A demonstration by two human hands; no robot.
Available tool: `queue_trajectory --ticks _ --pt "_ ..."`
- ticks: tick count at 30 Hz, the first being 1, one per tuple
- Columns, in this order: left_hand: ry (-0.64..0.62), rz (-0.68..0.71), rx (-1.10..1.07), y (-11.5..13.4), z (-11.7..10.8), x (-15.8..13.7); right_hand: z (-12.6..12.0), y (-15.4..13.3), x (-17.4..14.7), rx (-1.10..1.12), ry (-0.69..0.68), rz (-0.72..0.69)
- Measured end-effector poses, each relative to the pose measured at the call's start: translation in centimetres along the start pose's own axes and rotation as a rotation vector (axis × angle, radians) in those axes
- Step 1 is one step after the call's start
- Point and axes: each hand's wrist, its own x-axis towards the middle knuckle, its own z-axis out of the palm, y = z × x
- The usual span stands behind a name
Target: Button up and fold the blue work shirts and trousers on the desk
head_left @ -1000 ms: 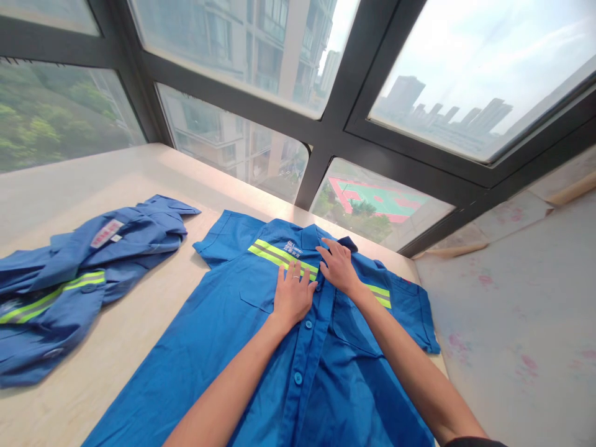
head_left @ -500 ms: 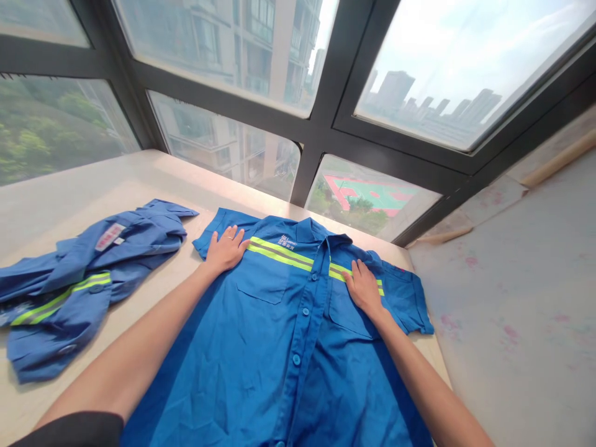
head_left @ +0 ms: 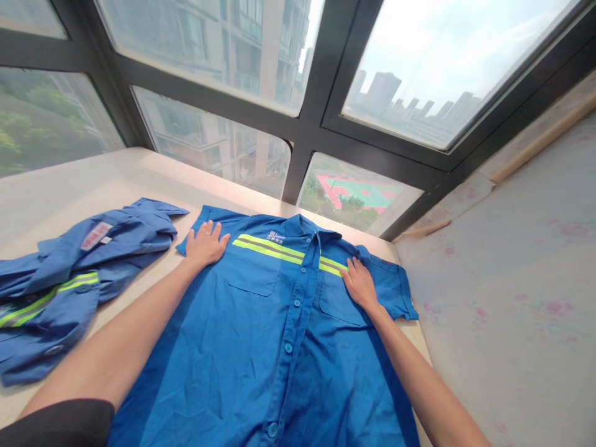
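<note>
A blue short-sleeved work shirt (head_left: 251, 323) lies front side up, its collar toward the window and its button placket running down the middle. A yellow-green reflective stripe (head_left: 270, 248) crosses the chest, with white lettering just above it. My left hand (head_left: 206, 243) rests flat with fingers spread on the shirt near the sleeve on the left. On the other side, my right hand (head_left: 359, 282) lies flat over the end of the stripe, above the chest pocket. Neither hand grips the fabric. The shirt's lower hem is out of view.
A second blue work garment (head_left: 93, 261) with a reflective stripe lies crumpled at the left on the pale surface (head_left: 107, 180). Dark-framed windows (head_left: 307, 124) rise behind the shirt. A floral-patterned wall (head_left: 507, 298) stands close along the right side.
My left hand has slid left across the shirt toward the sleeve. My right hand has shifted slightly outward. The whole view has moved a little, so the scene sits farther left.
</note>
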Motion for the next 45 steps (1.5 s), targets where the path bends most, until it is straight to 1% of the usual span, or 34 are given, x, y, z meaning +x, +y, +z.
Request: queue_trajectory --ticks 3,6,7,9,11,13,15,17,18,20,22,24,27,29,32,39,42,45 --pt "0.001 0.002 0.015 0.3 -0.2 -0.1 0.2 0.0 0.1 0.011 0.021 -0.018" --pt "-0.011 -0.012 0.053 0.9 -1.1 -0.2 0.4 0.0 0.3 0.052 0.033 -0.02" --pt "0.0 -0.014 0.077 1.4 -1.5 -0.2 0.4 -0.1 0.4 0.083 0.042 -0.01" --pt "0.067 0.022 0.114 3.0 -2.5 -0.3 0.1 -0.5 0.8 0.17 0.106 0.012" --pt "0.155 0.127 0.069 5.5 -3.4 -0.5 -0.7 -1.4 1.3 0.275 0.229 0.0" --pt "0.129 0.218 -0.082 8.8 -3.9 -0.7 -2.0 -3.0 2.0 0.379 0.351 -0.069" --pt "0.045 0.32 -0.281 12.5 -3.9 -0.9 -3.4 -5.0 3.0 0.468 0.399 -0.164" --pt "-0.039 0.377 -0.485 15.9 -3.4 -1.2 -4.5 -6.9 4.3 0.508 0.378 -0.263" --pt "-0.047 0.374 -0.551 17.3 -3.1 -1.3 -4.9 -7.7 5.1 0.507 0.352 -0.311" --pt "-0.051 0.369 -0.614 19.6 -2.3 -1.4 -5.4 -8.9 6.6 0.47 0.295 -0.389" --pt "-0.049 0.372 -0.603 21.1 -1.4 -1.4 -5.4 -9.5 8.0 0.406 0.229 -0.433" --pt "-0.055 0.375 -0.571 21.9 -0.6 -1.2 -5.2 -9.7 9.2 0.322 0.152 -0.43" --pt "-0.068 0.363 -0.543 22.6 0.6 -0.7 -5.0 -9.5 10.1 0.188 0.053 -0.377" --pt "-0.067 0.34 -0.526 22.9 1.2 -0.3 -4.8 -9.4 10.5 0.134 0.022 -0.377" --pt "-0.055 0.289 -0.507 23.3 1.9 0.1 -4.4 -9.1 10.9 0.113 0.012 -0.399" --pt "-0.057 0.209 -0.504 24.1 2.1 0.2 -3.1 -8.1 11.7 0.171 0.029 -0.365" --pt "-0.049 0.177 -0.573 24.0 2.2 0.3 -2.4 -7.7 11.8 0.276 0.063 -0.406" --pt "-0.01 0.184 -0.641 24.0 2.5 0.3 -1.3 -7.1 11.7 0.438 0.1 -0.439"
